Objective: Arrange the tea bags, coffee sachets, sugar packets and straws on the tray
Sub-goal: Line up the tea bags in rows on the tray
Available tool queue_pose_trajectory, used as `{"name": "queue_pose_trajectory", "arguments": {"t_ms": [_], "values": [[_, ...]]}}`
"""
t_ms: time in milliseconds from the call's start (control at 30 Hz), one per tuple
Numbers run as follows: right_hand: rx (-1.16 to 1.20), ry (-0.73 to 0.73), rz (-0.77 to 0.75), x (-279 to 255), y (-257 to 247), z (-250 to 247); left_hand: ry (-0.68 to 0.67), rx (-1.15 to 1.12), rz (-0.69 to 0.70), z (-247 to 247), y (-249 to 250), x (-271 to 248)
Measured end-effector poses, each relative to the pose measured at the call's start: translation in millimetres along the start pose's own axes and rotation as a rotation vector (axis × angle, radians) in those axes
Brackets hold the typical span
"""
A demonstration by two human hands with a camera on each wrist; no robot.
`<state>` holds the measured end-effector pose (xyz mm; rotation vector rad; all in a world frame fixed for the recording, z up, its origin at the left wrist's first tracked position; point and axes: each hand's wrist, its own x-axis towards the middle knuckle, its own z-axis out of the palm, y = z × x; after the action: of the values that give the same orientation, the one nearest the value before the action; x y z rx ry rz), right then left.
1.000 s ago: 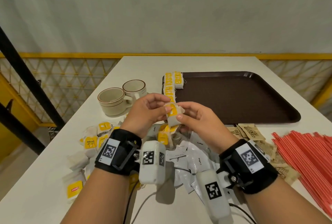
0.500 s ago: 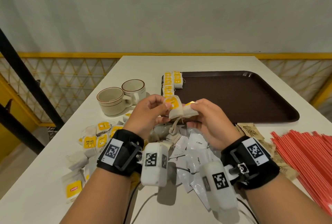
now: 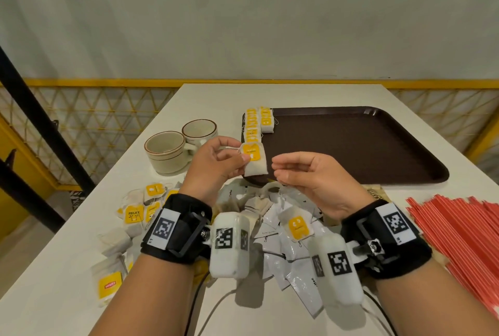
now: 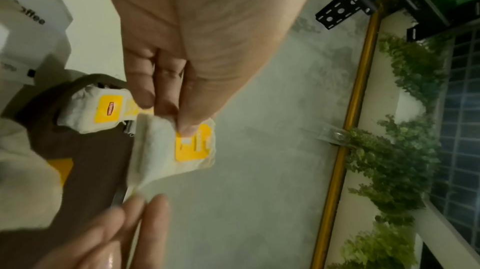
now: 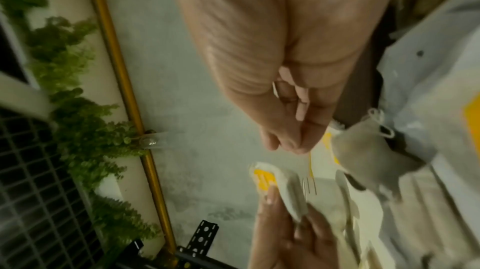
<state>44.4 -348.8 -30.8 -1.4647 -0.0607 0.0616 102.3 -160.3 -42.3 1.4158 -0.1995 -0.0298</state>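
- Tea bag (image 3: 255, 159), white with a yellow tag, is pinched between the thumb and fingers of the left hand (image 3: 216, 165), held in the air just above the near-left corner of the brown tray (image 3: 364, 146).
- The right hand (image 3: 305, 176) hovers just beside the bag, apart from it, its fingertips drawn together; whether they pinch a thread cannot be told from these views.
- A column of tea bags (image 3: 252, 128) already lies along the tray's left edge, with a second one (image 3: 266, 121) started beside it at the far end.
- The step in hand appears to be placing this bag at the near end of that column: it would go best laid flat, tag up, edge to edge with its neighbour, with any loose string tucked under so it does not trail across the tray.
- Much remains, by the look of it: loose tea bags (image 3: 140, 209), white coffee sachets (image 3: 291, 263), brown sugar packets (image 3: 375, 191) and red straws (image 3: 459, 233) lie on the white table (image 3: 67, 295), none of these on the tray.
- Two cups (image 3: 175, 149) stand to the left of the tray.
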Motion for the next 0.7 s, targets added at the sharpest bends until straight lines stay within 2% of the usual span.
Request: {"name": "queue_pose_trajectory", "arguments": {"t_ms": [100, 267, 367, 500, 700], "values": [[-0.295, 0.021, -0.035, -1, -4, -11, 0.019, 0.069, 0.049, -4, 2, 3], [-0.764, -0.272, 0.08, -12, -20, -10, -0.017, -0.05, -0.028, -7, 1, 4], [-1.008, -0.298, 0.112, -16, -20, -6, -0.011, -0.045, -0.042, -9, -1, 6], [-1.083, -0.259, 0.164, -21, -12, -2, -0.01, -0.035, -0.023, -10, 0, 5], [-0.999, -0.167, 0.034, -21, -21, -1, -0.053, -0.174, -0.02, -6, 5, 2]]}}
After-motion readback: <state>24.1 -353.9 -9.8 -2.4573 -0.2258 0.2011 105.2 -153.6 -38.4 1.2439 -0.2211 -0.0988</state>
